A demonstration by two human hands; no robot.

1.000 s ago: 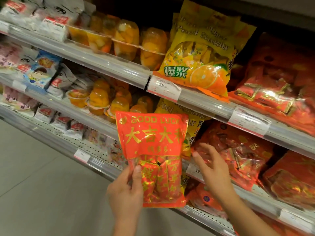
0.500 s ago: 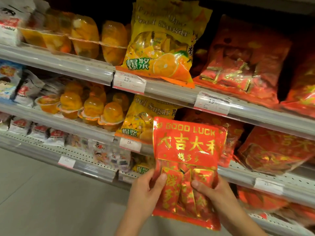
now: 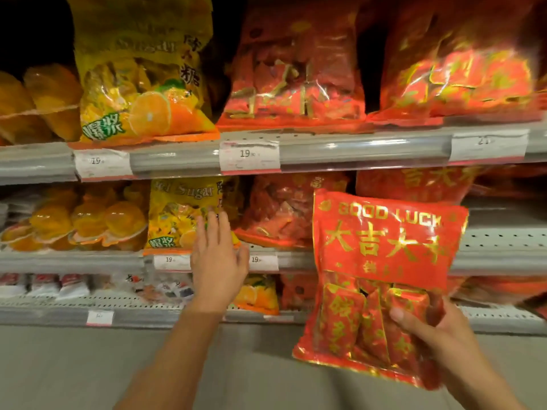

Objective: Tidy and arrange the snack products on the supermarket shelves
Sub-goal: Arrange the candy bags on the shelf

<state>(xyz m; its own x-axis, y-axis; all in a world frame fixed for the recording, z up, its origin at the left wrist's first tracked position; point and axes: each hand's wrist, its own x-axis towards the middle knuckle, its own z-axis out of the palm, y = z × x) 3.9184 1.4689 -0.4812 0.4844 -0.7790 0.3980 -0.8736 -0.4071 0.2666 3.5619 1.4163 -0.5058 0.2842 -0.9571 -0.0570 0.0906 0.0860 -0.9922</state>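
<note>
Red bag (image 3: 381,279) gripped upright in right hand (image 3: 429,329); left hand (image 3: 217,255), fingers spread, laid nearer yellow bag (image 3: 180,214) on middle shelf (image 3: 71,260).

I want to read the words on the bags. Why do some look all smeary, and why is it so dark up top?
Head view: the red GOOD LUCK bag in the right hand reads clearly; the red bags at top right are smeared by motion blur; the shelf back at top left is in deep shadow; glare streaks the red bags on the top shelf; the left hand is slightly soft.
</note>
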